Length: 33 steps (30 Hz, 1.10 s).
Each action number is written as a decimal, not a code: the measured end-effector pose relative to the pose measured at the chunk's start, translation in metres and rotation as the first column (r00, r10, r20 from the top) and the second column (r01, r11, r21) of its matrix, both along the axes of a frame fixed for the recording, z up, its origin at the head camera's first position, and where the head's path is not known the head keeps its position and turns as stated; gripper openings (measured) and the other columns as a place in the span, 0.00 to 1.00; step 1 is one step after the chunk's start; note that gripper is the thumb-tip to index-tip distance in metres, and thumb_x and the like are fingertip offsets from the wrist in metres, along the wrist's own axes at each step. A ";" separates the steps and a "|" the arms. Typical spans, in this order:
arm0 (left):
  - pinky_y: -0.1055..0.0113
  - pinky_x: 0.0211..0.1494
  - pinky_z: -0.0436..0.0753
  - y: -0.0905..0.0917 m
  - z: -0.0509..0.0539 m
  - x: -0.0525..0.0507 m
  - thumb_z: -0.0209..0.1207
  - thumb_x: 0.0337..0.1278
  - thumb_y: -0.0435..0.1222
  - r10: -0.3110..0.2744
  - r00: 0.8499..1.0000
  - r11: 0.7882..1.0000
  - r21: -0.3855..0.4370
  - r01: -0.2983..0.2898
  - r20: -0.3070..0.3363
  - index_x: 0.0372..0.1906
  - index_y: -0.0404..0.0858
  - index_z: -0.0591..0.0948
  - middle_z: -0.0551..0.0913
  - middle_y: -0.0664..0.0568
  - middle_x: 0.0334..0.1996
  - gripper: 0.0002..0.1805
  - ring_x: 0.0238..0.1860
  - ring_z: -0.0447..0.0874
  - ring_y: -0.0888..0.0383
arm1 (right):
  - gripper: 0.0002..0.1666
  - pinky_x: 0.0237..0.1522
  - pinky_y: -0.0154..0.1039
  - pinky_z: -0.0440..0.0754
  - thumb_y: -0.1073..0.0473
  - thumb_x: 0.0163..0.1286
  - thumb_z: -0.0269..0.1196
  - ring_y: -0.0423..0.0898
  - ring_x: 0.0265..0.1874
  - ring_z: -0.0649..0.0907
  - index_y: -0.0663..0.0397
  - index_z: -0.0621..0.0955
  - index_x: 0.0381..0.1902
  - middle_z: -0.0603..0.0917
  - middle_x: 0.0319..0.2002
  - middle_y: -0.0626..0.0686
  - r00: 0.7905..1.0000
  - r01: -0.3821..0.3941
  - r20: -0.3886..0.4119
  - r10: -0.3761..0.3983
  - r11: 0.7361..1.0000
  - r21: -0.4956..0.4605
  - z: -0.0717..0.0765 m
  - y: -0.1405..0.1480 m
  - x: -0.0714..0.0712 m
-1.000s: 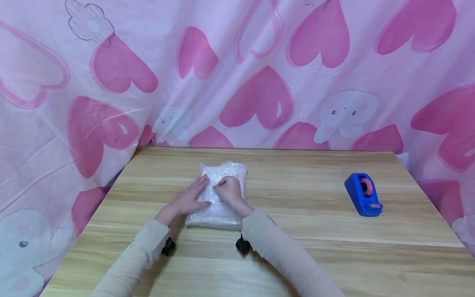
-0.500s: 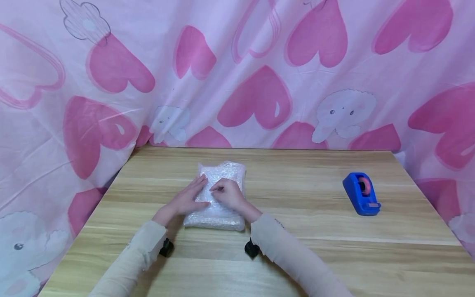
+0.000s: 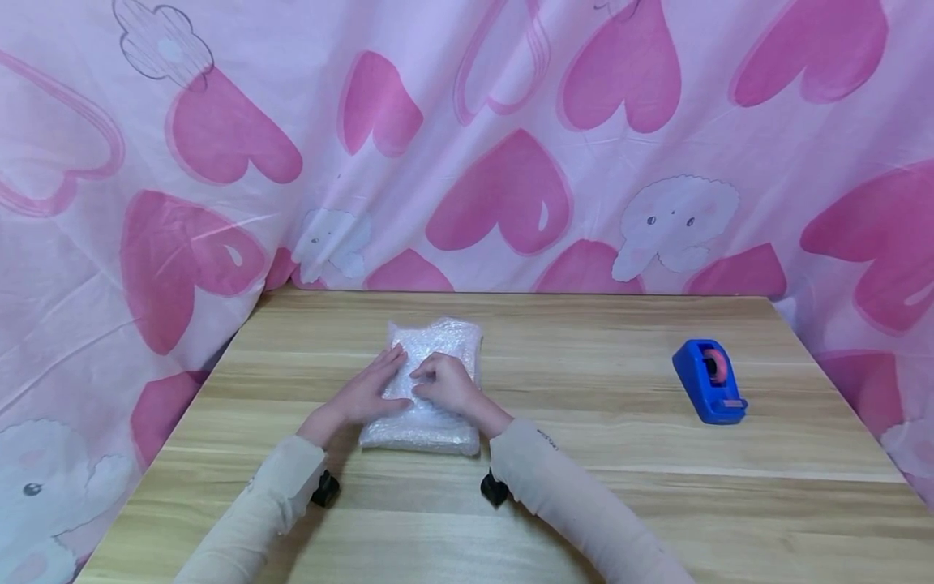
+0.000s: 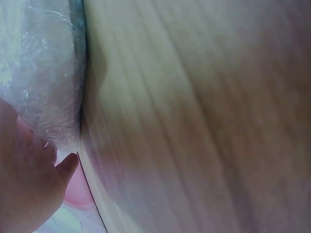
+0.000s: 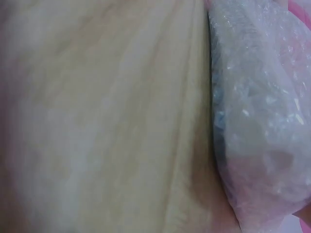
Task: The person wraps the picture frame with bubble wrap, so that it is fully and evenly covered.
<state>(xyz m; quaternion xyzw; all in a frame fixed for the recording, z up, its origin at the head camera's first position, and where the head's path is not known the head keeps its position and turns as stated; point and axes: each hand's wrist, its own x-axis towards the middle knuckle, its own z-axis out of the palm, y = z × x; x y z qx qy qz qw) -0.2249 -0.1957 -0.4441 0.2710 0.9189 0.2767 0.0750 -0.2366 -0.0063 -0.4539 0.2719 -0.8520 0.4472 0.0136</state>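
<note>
A flat package in bubble wrap [image 3: 426, 434] lies on the table in the head view. My left hand [image 3: 363, 393] rests on its left side, fingers straight and thumb spread towards the middle. The fingers of my right hand [image 3: 452, 385] are curled over the top of the package, the thumb close to its surface. I see nothing held between them. In the left wrist view, part of my left hand [image 4: 31, 184] shows beside the bubble wrap [image 4: 41, 63]. The right wrist view shows the package's wrapped side [image 5: 262, 111], with little of the right hand visible.
A blue tape dispenser [image 3: 709, 381] with a pink roll stands on the right of the wooden table [image 3: 584, 349]. A pink curtain with hearts [image 3: 503, 195] hangs behind the table and along its sides.
My right hand has shifted slightly towards me over the package, and its thumb and forefinger stand a little further apart. The left hand stays in place. The head view has turned slightly right.
</note>
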 end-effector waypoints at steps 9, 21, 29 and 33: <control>0.47 0.68 0.48 0.001 0.001 0.001 0.60 0.50 0.48 0.001 1.000 1.000 -0.025 -0.001 -0.009 0.67 0.30 0.53 0.46 0.40 0.70 0.46 0.70 0.39 0.43 | 0.13 0.35 0.28 0.75 0.65 0.49 0.68 0.42 0.31 0.77 0.61 0.84 0.35 0.82 0.31 0.51 0.999 -0.025 -0.042 0.030 0.994 0.109 0.003 0.001 -0.002; 0.47 0.68 0.49 0.003 0.003 0.003 0.60 0.51 0.48 0.020 1.000 0.999 -0.049 -0.021 -0.009 0.68 0.30 0.54 0.46 0.41 0.70 0.45 0.70 0.40 0.42 | 0.12 0.36 0.29 0.75 0.64 0.50 0.68 0.42 0.32 0.77 0.60 0.84 0.35 0.82 0.32 0.51 0.999 -0.038 -0.021 0.040 0.993 0.108 0.001 0.001 -0.004; 0.47 0.68 0.50 0.003 0.003 0.004 0.60 0.49 0.49 0.016 0.998 0.999 -0.050 -0.019 -0.068 0.67 0.28 0.55 0.47 0.39 0.69 0.46 0.69 0.42 0.42 | 0.13 0.41 0.30 0.76 0.66 0.54 0.65 0.42 0.36 0.77 0.60 0.83 0.40 0.81 0.35 0.51 0.992 -0.090 0.090 0.088 0.996 0.024 0.002 0.009 -0.006; 0.48 0.67 0.55 0.003 0.009 0.004 0.61 0.48 0.52 -0.004 0.987 0.992 -0.126 -0.016 -0.159 0.65 0.27 0.59 0.51 0.38 0.68 0.46 0.69 0.47 0.42 | 0.15 0.41 0.30 0.77 0.67 0.56 0.63 0.43 0.37 0.78 0.61 0.82 0.43 0.81 0.37 0.52 0.985 -0.092 0.150 0.091 0.996 -0.003 0.003 0.012 -0.005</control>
